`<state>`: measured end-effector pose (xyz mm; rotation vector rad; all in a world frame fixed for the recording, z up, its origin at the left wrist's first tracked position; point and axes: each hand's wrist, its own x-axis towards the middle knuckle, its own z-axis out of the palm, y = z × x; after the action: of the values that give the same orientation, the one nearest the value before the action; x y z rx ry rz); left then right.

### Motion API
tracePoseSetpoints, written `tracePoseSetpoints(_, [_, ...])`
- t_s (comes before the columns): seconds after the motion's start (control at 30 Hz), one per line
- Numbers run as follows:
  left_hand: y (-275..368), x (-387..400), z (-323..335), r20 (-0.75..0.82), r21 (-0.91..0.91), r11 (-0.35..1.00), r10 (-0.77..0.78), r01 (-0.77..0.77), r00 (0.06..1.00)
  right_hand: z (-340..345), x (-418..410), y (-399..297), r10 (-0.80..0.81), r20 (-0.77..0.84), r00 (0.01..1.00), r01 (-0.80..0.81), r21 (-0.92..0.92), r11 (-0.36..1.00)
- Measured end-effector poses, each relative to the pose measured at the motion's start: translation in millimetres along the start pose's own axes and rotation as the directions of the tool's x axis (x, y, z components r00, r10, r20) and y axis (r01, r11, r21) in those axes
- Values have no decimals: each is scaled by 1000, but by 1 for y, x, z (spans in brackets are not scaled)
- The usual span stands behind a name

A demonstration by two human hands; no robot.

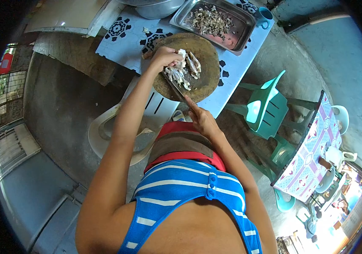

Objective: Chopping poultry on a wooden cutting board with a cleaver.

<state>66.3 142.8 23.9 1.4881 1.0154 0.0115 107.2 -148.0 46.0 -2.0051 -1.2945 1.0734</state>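
Note:
On a round wooden chopping board [208,85], my left hand [167,57] grips a clump of pale, stringy meat [177,73]. It looks like cooked meat or offal, but I cannot tell which. My right hand [203,120] holds a knife [175,88] by its handle, index finger stretched forward. The blade lies along the board's near left part, close beside the clump. Another pale strip of meat [194,66] rests on the board just right of my left hand. Beyond the board, a metal tray [243,38] holds a heap of finely chopped pieces [212,21].
A blue mug [264,16] stands at the table's right corner, beside the tray. Behind the board is a large metal basin [160,10]. A white plastic chair [104,133] stands near my left side. Green plastic chairs [265,108] and a second, cloth-covered table [311,158] are to the right.

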Motion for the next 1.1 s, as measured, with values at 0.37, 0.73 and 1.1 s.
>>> tracePoseSetpoints(0.37, [-19, -56, -23, -293, 65, 946, 323, -318, 900, -23, -8, -17, -177, -119, 977, 184, 48, 982])
tracePoseSetpoints(0.73, [-71, -109, 38, -389, 314, 863, 498, -396, 775, -18, -4, -28, -90, -175, 980, 84, -41, 996])
tracePoseSetpoints(1.1, [-76, -96, 36, -167, 645, 638, 655, -421, 737, 15, 6, -20, 41, -170, 985, -57, -94, 994])
